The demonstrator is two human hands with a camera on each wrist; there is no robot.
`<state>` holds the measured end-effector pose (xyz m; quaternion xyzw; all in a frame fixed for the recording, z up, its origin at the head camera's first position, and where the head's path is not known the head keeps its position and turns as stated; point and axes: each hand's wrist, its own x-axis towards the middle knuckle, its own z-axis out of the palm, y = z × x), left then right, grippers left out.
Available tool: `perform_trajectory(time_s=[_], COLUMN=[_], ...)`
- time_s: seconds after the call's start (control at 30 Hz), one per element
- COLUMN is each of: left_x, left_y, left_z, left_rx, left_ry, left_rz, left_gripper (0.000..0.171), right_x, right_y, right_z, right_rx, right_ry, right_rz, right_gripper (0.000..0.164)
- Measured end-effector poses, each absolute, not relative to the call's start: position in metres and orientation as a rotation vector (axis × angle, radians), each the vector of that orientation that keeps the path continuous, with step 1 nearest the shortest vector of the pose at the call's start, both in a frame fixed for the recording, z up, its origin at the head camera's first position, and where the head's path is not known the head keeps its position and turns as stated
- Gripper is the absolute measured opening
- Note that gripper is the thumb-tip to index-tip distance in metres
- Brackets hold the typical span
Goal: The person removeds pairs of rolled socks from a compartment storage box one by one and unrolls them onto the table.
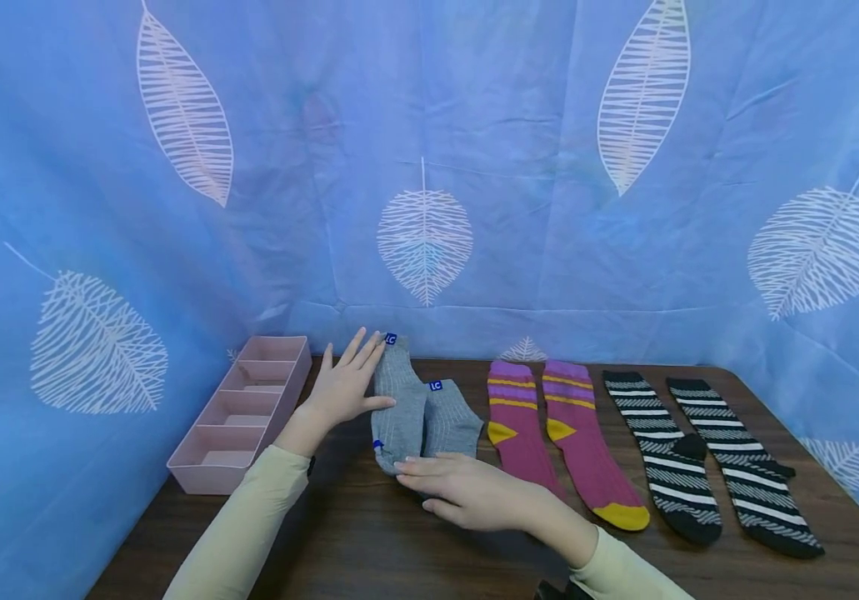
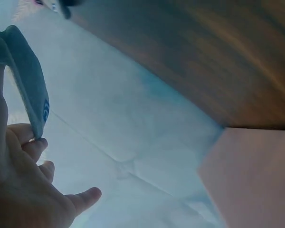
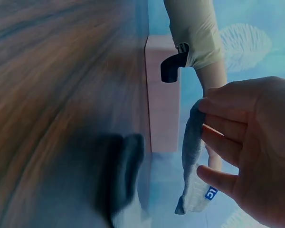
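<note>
A grey ribbed sock [image 1: 399,383] with a blue LC tag is raised off the table. My left hand [image 1: 342,383] holds it near the cuff, other fingers spread; the left wrist view shows the cuff edge [image 2: 40,118] at its fingertips. At the toe end, my right hand [image 1: 466,492] holds the sock with long, nearly straight fingers; the right wrist view shows the toe [image 3: 195,111] at its fingertips, the grip partly hidden. A second grey sock [image 1: 451,417] lies just to the right, partly behind the right hand.
At the left stands a pink divided box [image 1: 212,475]. Two magenta and yellow socks [image 1: 586,450] lie right of the grey ones, one partly covered by the right arm. Farther right are two black and white striped socks [image 1: 661,450]. A blue leaf-print cloth [image 1: 504,250] hangs behind the table.
</note>
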<state>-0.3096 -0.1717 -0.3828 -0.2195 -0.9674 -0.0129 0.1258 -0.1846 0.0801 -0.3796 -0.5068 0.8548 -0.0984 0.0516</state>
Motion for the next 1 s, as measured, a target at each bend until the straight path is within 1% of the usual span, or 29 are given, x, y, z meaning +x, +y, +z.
perform_trajectory(time_s=[0.27, 0.43, 0.63, 0.8, 1.0], left_x=[-0.31, -0.31, -0.31, -0.312, -0.315], left_y=[-0.19, -0.194, -0.192, -0.19, -0.187], left_z=[-0.401, -0.412, -0.417, -0.421, -0.419], left_rx=[-0.581, -0.549, -0.527, -0.514, -0.445], left_ry=[-2.887, -3.009, -3.13, -3.225, -3.334], left_rz=[0.006, 0.03, -0.006, -0.005, -0.081], left_gripper=[0.101, 0.102, 0.103, 0.099, 0.091], right_x=[-0.195, -0.199, -0.2, -0.199, -0.197], right_y=[0.052, 0.042, 0.035, 0.032, 0.031], right_z=[-0.388, -0.396, -0.404, -0.407, -0.404], right_rx=[-1.574, -1.599, -1.554, -1.517, -1.55], right_ry=[2.55, 2.519, 2.465, 2.429, 2.433], right_rz=[-0.188, -0.153, -0.133, -0.124, -0.081], right_gripper=[0.049, 0.048, 0.048, 0.047, 0.041])
